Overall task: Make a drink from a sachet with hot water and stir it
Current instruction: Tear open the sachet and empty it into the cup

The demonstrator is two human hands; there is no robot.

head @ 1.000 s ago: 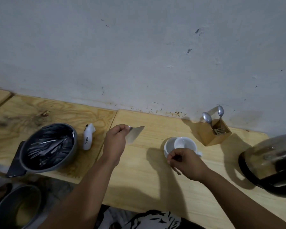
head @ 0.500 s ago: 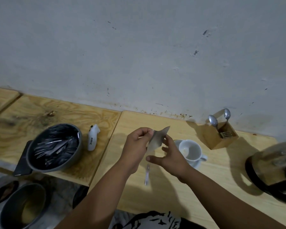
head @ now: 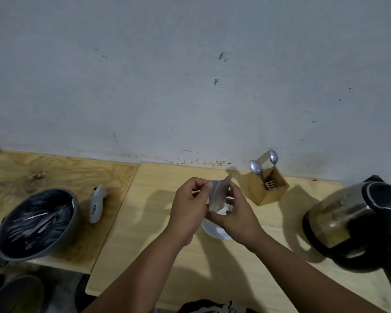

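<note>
A silvery sachet (head: 218, 195) stands upright between both hands, above the white cup and saucer (head: 215, 231). My left hand (head: 187, 211) pinches its top left corner. My right hand (head: 237, 213) holds its lower right side with fingers curled around it. The hands hide most of the cup; only part of the saucer rim and a bit of the cup's inside show. A steel and black kettle (head: 357, 222) sits at the right on the wooden table (head: 145, 245).
A wooden holder (head: 268, 188) with two spoons and a fork stands behind the cup, by the wall. A grey bowl (head: 35, 224) of sachets sits at the left, a small white device (head: 97, 203) beside it. The table's front edge is near my body.
My right hand left the cup and joined my left hand on the sachet. Both hands now hold the sachet over the cup, closer together than half a second ago.
</note>
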